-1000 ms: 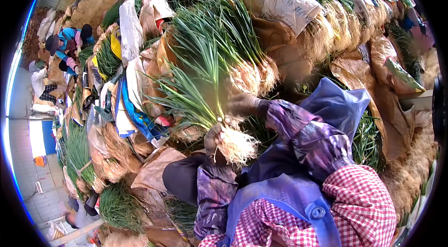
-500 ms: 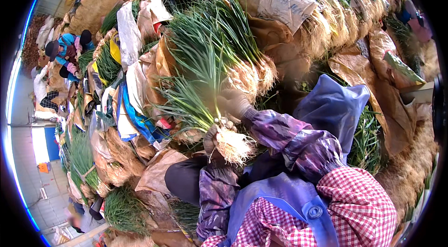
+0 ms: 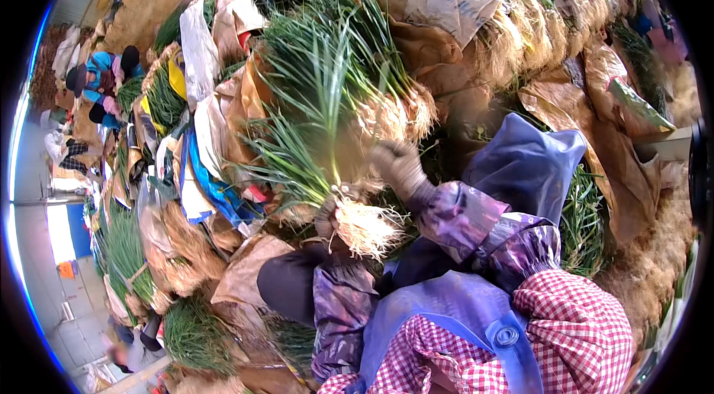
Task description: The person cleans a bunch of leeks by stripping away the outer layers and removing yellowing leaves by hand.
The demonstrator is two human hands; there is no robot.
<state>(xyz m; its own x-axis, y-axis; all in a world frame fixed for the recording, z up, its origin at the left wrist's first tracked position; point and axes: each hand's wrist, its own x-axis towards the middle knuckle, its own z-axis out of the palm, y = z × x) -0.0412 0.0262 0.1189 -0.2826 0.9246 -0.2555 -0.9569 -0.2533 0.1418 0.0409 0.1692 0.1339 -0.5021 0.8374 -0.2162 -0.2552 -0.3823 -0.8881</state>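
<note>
In front of my body, my gloved left hand (image 3: 326, 217) is wrapped round a bunch of spring onions (image 3: 364, 226). Its pale, stringy roots point toward me and to the right, and its green leaves fan out up and to the left. My gloved right hand (image 3: 401, 168) is lifted just above and right of the bunch, apart from it. Motion smears its fingers, so their pose is unclear. Beyond it lies a pile of spring onions (image 3: 390, 115) with bushy roots, close to the right fingertips.
A brown sack (image 3: 249, 267) is spread at left, near my dark-clad knee (image 3: 286, 286). Blue cloth (image 3: 532, 163) covers the other knee. More rooted bundles (image 3: 513, 44) line the far right under a whitish sack (image 3: 450, 3). Several people (image 3: 104, 81) sit at far left.
My right hand has pulled back from the bunch's stems, moving slightly to the right. The left hand keeps its hold, and the bunch has shifted slightly left.
</note>
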